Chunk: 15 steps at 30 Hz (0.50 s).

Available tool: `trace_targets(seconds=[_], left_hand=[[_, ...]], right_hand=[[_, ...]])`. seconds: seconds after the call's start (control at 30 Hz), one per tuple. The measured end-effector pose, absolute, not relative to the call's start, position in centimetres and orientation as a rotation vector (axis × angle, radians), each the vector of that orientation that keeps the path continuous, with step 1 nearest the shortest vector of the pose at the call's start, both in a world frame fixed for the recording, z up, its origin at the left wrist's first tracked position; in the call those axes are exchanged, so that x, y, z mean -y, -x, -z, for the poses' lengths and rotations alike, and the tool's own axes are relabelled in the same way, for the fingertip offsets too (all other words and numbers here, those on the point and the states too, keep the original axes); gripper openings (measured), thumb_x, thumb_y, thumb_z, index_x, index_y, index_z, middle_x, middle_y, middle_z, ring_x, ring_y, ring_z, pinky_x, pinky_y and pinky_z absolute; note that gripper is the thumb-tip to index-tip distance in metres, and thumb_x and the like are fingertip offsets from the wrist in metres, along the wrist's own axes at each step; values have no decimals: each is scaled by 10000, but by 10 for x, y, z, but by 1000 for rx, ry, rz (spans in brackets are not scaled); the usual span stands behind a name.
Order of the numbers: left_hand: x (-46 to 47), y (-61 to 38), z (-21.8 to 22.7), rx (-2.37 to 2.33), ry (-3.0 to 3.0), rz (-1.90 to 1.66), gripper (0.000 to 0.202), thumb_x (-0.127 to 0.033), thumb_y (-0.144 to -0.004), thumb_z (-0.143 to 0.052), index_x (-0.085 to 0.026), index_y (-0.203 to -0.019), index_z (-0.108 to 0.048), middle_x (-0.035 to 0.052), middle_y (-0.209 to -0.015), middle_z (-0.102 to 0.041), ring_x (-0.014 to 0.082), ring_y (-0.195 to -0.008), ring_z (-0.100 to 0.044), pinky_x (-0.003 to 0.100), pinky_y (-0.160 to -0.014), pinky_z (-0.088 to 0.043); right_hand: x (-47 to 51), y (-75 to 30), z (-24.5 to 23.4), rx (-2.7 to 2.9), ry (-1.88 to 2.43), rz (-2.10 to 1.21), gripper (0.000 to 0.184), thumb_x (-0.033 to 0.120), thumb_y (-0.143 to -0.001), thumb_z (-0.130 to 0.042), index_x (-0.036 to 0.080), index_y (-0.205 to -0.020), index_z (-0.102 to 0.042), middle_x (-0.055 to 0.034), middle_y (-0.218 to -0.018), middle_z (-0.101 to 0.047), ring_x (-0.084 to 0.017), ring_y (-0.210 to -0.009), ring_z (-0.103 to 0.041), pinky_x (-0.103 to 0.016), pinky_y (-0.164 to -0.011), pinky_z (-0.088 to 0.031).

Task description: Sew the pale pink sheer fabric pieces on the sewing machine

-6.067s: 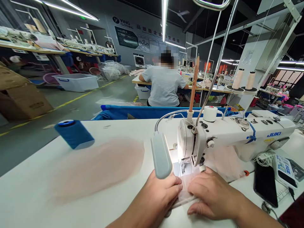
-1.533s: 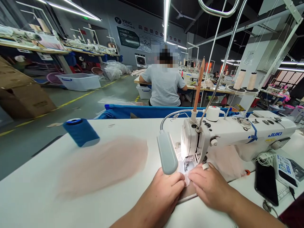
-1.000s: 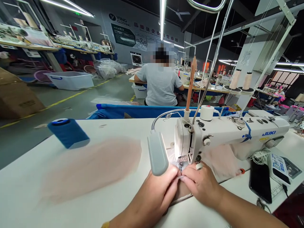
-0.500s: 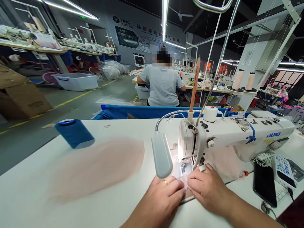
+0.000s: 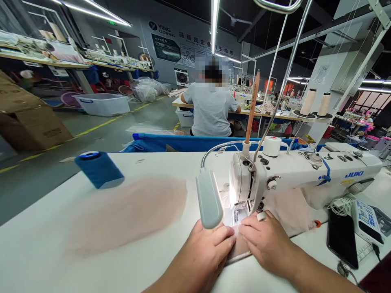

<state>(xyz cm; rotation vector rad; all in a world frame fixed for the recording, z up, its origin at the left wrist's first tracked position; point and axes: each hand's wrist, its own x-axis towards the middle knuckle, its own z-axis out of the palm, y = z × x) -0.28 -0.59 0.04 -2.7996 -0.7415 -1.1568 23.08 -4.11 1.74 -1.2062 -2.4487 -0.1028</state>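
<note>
Below the needle of a white sewing machine (image 5: 299, 169), both hands are close together on thin pale pink fabric (image 5: 241, 243). My left hand (image 5: 210, 246) is closed at the fabric's left side, thumb and fingers pressed together, partly behind the grey lamp head (image 5: 209, 199). My right hand (image 5: 267, 240) is closed on the right side, its fingertips just in front of the presser foot (image 5: 239, 215). A pale band is on one of its fingers. More pink cloth (image 5: 288, 207) lies under the machine's arm. The fabric edges under my fingers are hidden.
A blue thread cone (image 5: 99, 171) lies tilted on the white table (image 5: 152, 264). At right are a black phone (image 5: 342, 240), a white box (image 5: 368, 221) and a coiled cable (image 5: 341, 204). A pencil (image 5: 252, 108) stands on the machine. A person (image 5: 211, 108) sits ahead.
My left hand has shifted slightly left and up, away from my right hand, so more fabric shows between them. My right hand stays nearly in place. The view has turned slightly.
</note>
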Motion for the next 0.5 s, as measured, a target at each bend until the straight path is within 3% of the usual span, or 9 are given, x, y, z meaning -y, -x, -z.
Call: trace_targets(seconds=[0.2, 0.4, 0.5], left_hand=[[4, 1, -7, 674, 2766, 1078, 392, -25, -1027, -398, -229, -947, -723, 49, -869, -764, 230, -734, -671, 412, -739, -462], [-6, 3, -8, 744, 2770, 1082, 447, -57, -1063, -356, -220, -964, -760, 74, -928, -782, 257, -812, -688, 411, -779, -531], [-9, 5, -17, 849, 2853, 1158, 385, -155, -1093, -436, -241, -961, -787, 66, -941, -798, 259, -871, -711, 384, -793, -577]], right_hand=[[39, -230, -17, 2422, 1221, 96, 214, 50, -956, -654, 217, -1081, -706, -48, -1150, -800, -256, -955, -637, -389, -820, -440], [34, -226, -22, 2357, 1294, 118, 194, 121, -1012, -662, 211, -1171, -726, -66, -1274, -804, -281, -1002, -651, -409, -869, -495], [34, -225, -26, 2334, 1334, 71, 254, 124, -1002, -670, 227, -1225, -735, -72, -1383, -777, -301, -1112, -664, -418, -945, -525]])
